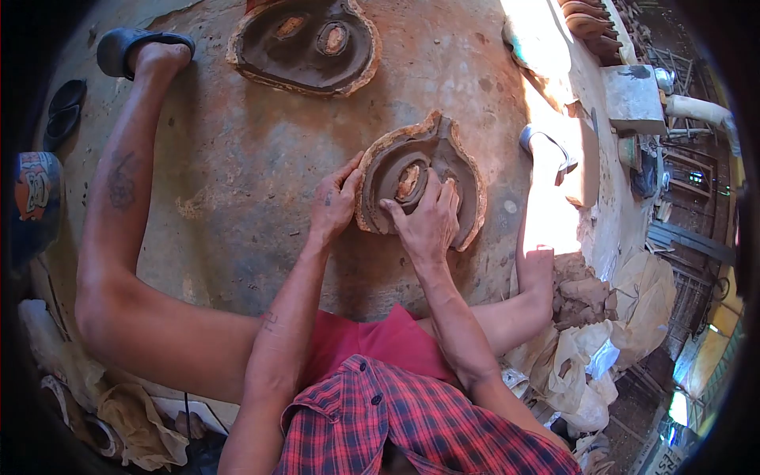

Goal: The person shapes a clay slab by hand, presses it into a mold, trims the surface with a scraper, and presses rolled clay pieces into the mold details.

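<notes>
A rough-edged mold (480, 202) lined with wet grey-brown clay (385, 172) lies on the floor in front of me. In its middle, a raised clay oval surrounds a pale orange core (408, 182). My left hand (334, 203) grips the mold's left rim, thumb and fingers against its edge. Inside the mold, my right hand (429, 222) is closed with thumb and fingertips on the clay, beside the raised oval. The undersides of its fingertips are hidden. A second clay-lined mold (305, 59), with two oval cores, sits farther away at the top.
My bent legs spread on both sides of the mold. A lump of dark clay (580, 293) and crumpled plastic bags (582, 364) lie at the right. At the far left stand a dark bucket (38, 202) and loose slippers (65, 115). A grey block (635, 99) is at the upper right.
</notes>
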### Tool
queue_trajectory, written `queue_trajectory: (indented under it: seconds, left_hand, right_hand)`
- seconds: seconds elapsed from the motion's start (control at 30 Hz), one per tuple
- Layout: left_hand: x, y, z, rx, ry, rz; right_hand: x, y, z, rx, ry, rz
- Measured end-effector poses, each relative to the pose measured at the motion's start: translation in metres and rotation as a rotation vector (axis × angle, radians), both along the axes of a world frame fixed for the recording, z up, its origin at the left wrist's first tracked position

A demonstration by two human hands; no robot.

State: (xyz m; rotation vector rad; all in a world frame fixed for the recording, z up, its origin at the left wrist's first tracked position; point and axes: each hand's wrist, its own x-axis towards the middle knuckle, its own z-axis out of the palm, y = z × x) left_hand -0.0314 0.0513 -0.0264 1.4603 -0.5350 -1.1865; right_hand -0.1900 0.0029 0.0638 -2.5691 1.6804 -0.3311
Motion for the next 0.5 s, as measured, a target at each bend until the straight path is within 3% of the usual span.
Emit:
queue_trajectory:
  seconds: [0.17,0.23,0.5]
  left_hand:
    - [0.003,0.000,0.013,-0.006,-0.031,0.024]
    - [0.004,-0.001,0.004,-0.032,-0.034,0.023]
    - [0.007,-0.003,-0.005,-0.058,0.070,-0.003]
  right_hand:
    - [-0.022,-0.026,0.005,0.054,0.151,0.023]
    - [-0.029,-0.039,0.007,0.019,0.160,0.197]
    - [-0.034,-0.082,0.015,0.079,0.249,0.406]
